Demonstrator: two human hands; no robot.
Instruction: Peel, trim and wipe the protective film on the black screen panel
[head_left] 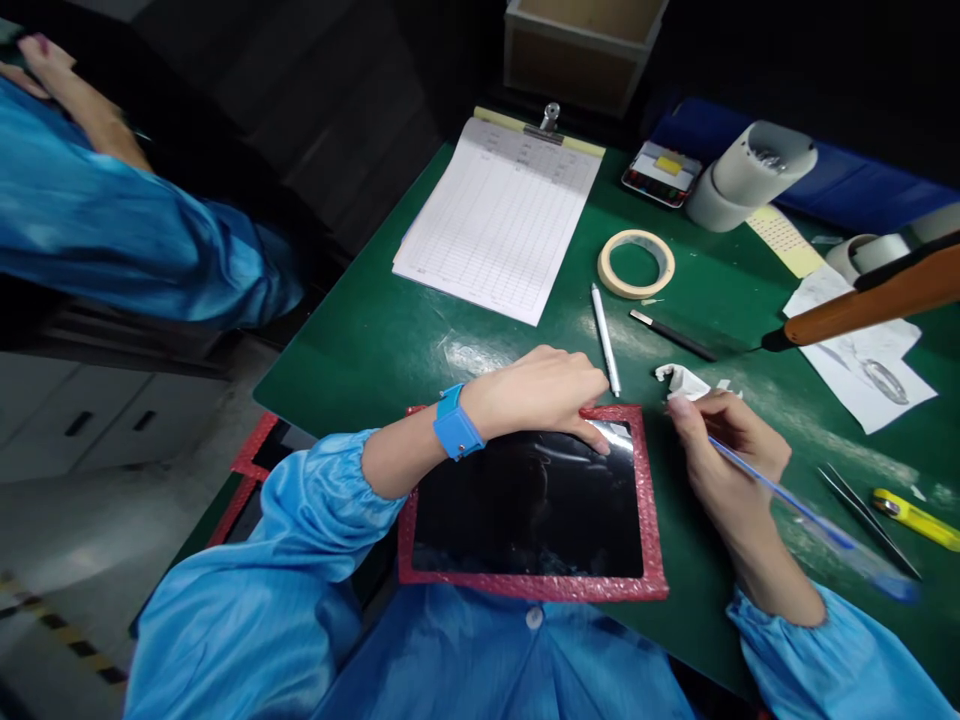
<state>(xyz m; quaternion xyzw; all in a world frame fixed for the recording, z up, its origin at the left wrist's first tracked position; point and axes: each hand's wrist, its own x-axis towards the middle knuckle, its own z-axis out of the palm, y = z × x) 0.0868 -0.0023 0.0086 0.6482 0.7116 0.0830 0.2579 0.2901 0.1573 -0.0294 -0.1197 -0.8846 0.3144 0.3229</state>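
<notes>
A flat black glass screen lies on a red bubble-wrap sheet at the near edge of the table. My left hand, with a blue band on its wrist, grips the screen's far edge. Its thumb rests on the glass near the far right corner, while the other fingertips are partly hidden. To the right of the screen, my right hand is closed on a clear pen with blue ink; the pen's rear end points to the lower right. Just beyond these fingers sits a crumpled white tissue.
Beyond the screen lie a white pen, a tape roll, a black-handled tool and a clipboard. An orange-handled tool hangs at right, above tweezers and a yellow cutter. Another person's sleeve shows at left.
</notes>
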